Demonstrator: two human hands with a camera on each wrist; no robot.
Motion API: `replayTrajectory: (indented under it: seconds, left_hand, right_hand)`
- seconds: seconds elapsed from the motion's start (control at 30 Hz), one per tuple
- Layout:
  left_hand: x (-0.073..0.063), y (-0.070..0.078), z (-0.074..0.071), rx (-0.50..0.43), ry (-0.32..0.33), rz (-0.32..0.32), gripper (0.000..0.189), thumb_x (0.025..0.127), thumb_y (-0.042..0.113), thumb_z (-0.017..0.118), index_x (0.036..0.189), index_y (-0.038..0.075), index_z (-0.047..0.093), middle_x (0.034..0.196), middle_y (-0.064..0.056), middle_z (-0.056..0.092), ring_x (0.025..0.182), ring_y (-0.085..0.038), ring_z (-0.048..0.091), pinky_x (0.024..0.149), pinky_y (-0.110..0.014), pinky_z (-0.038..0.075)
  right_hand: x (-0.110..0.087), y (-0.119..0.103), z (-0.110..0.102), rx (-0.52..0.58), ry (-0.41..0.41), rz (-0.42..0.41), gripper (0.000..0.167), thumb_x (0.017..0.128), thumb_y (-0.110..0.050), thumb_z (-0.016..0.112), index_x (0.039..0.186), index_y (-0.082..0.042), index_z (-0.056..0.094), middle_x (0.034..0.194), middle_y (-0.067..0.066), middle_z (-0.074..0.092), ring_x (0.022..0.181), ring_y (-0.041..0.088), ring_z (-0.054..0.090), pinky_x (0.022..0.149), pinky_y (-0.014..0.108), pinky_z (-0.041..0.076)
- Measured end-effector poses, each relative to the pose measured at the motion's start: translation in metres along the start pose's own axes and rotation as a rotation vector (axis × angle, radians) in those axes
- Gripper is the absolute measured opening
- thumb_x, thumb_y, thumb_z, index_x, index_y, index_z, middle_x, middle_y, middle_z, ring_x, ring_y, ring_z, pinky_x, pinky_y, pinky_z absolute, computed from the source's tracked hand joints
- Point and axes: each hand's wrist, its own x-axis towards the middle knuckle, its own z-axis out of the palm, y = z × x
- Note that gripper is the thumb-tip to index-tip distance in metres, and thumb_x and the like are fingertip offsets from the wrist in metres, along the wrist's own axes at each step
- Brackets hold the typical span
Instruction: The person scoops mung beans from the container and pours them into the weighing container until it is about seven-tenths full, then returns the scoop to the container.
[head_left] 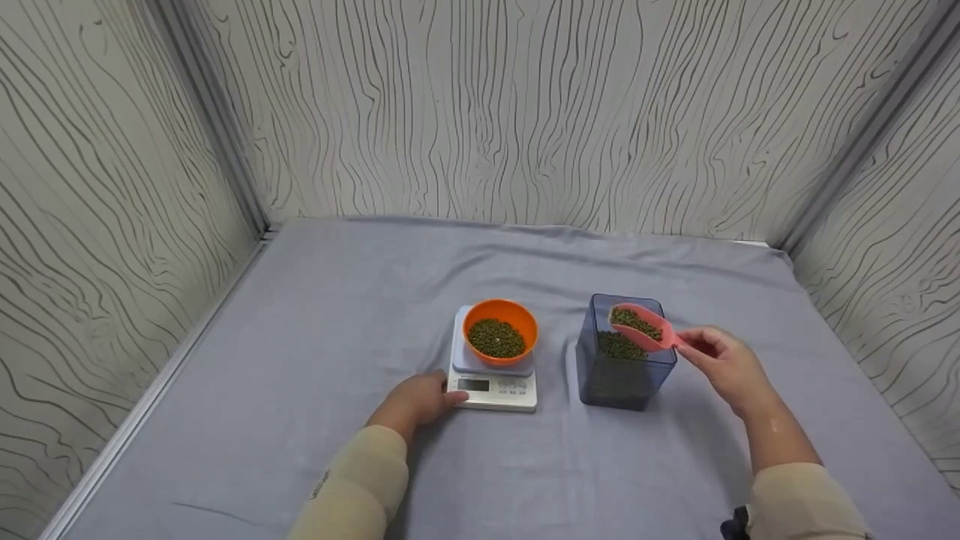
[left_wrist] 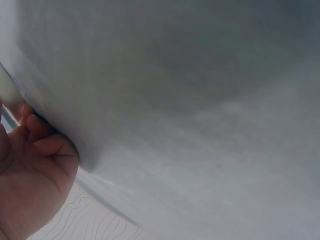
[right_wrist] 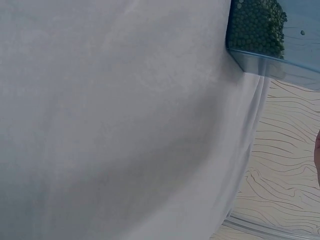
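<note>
My right hand (head_left: 729, 369) pinches the handle of a pink scoop (head_left: 663, 337) loaded with green mung beans. The scoop is tilted over the mouth of a clear bluish container (head_left: 616, 388), which holds more mung beans (right_wrist: 256, 29). To its left, an orange bowl (head_left: 525, 324) with mung beans (head_left: 495, 337) in it stands on a white kitchen scale (head_left: 499, 402). My left hand (head_left: 421, 397) grips the scale's front left corner, thumb near the display. In the left wrist view its fingers (left_wrist: 50, 145) are curled at the scale's edge. The display's reading is too dark to tell.
A grey cloth (head_left: 300, 330) with some creases covers the table. White panels with a wood-grain line pattern (head_left: 480, 112) enclose the back and both sides. A gap of cloth separates scale and container.
</note>
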Motion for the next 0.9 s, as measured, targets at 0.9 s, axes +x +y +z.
replayTrajectory:
  seconds: [0.9]
  left_hand:
    - [0.002,-0.001,0.001,-0.02,0.003,0.007,0.037,0.083,0.047,0.06,0.095,0.013,0.057,0.094,-0.008,0.061,0.088,-0.027,0.056,0.084,-0.044,0.042]
  right_hand:
    - [0.021,-0.097,0.049,-0.209,0.039,-0.146,0.017,0.085,-0.013,0.065,0.097,-0.001,0.066,0.096,0.013,0.057,0.086,0.023,0.053,0.075,0.036,0.046]
